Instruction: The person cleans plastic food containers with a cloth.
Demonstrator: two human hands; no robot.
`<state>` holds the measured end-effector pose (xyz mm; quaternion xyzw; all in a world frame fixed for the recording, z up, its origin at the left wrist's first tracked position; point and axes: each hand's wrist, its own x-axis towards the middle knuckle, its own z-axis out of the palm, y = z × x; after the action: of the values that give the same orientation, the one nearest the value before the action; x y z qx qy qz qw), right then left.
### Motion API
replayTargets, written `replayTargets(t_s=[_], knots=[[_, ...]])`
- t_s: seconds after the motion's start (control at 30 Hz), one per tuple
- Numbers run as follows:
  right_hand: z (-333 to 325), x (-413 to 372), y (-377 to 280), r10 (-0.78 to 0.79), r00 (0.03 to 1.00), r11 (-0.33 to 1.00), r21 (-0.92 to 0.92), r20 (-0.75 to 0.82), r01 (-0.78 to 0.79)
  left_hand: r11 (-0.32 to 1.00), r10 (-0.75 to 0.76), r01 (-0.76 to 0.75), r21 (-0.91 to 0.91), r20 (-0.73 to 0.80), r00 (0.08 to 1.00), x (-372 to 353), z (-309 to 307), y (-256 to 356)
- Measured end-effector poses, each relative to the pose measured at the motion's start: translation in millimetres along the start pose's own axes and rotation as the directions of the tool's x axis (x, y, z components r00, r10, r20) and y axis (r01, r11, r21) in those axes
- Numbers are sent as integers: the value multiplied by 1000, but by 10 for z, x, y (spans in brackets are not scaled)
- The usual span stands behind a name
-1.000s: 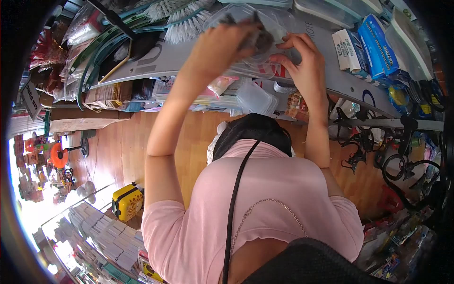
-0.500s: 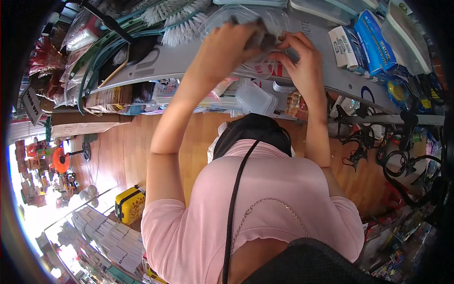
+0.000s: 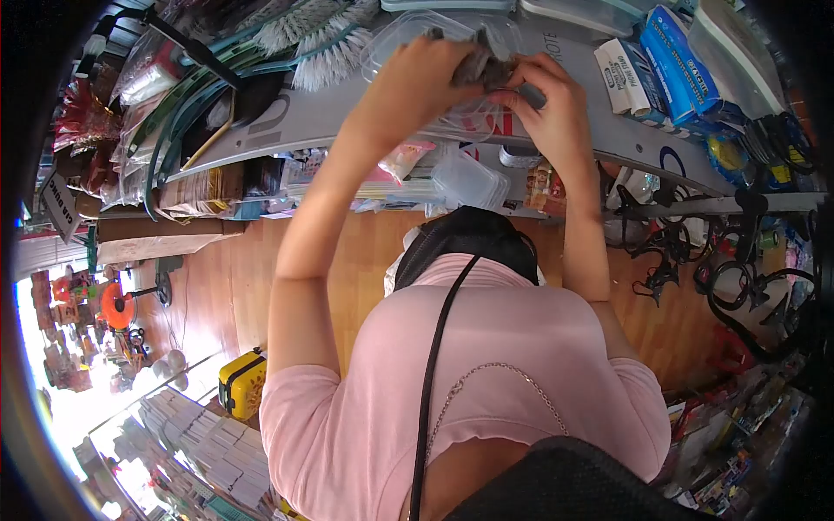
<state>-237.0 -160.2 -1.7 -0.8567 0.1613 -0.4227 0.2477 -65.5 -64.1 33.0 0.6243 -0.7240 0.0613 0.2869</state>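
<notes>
My left hand (image 3: pixel 420 87) is closed on a crumpled grey cloth (image 3: pixel 483 68). Just right of it, my right hand (image 3: pixel 551 94) has its thumb and fingers pinched at the edge of a clear plastic container (image 3: pixel 391 50). The cloth touches the container near my right fingertips. Part of the container is hidden behind my left hand, and its clear walls make its full shape hard to make out. Both hands are above the front part of a grey shelf (image 3: pixel 321 113).
White-bristled brushes (image 3: pixel 326 52) lie left of my hands. A white phone stand box (image 3: pixel 627 76) and a blue box (image 3: pixel 682 65) stand to the right, beside lidded containers. Clear plastic containers (image 3: pixel 469 178) sit on the lower shelf. Black holders (image 3: pixel 665 260) hang at right; a yellow suitcase (image 3: pixel 242 382) stands behind left.
The grey cloth, blurred before, shows more sharply now between my hands. My hands stay at the same container. The whole view has shifted slightly.
</notes>
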Motion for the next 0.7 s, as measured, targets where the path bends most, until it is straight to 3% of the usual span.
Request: replayTargets(t_s=[0.17, 0.23, 0.27, 0.3, 0.37, 0.4, 0.47, 0.57, 0.63, 0.7], knots=[[8, 7, -3, -37, 999, 999, -12, 2, 37, 991, -99, 89, 98, 107, 989, 258, 18, -457], [13, 5, -28, 39, 999, 999, -5, 6, -39, 974, -18, 27, 225, -42, 999, 161, -102, -533], [20, 6, -30, 39, 999, 999, -5, 1, -39, 960, -186, 190, 204, -36, 982, 62, -159, -486], [31, 5, -32, 49, 999, 999, 19, -7, -49, 961, -179, 182, 208, -33, 983, -29, -230, -402], [43, 1, -36, 67, 997, 997, 44, -26, -66, 948, -302, 299, 111, 12, 953, -177, -340, -245], [44, 2, -38, 66, 997, 997, 33, -30, -65, 950, -296, 293, 112, 17, 955, -226, -335, -139], [54, -1, -23, 67, 997, 998, 22, -30, -66, 976, -110, 127, -177, 103, 989, -272, -223, 57], [83, -3, 37, 15, 994, 1000, -9, -106, -16, 995, -42, 42, -90, 2, 999, -186, -36, 133], [77, -3, 52, -5, 996, 997, -72, -92, -2, 992, -72, 78, -99, 58, 996, -33, -25, 14], [56, -11, -6, 11, 997, 999, -47, -74, -15, 984, -171, 172, 51, -30, 985, 94, 51, -168]])
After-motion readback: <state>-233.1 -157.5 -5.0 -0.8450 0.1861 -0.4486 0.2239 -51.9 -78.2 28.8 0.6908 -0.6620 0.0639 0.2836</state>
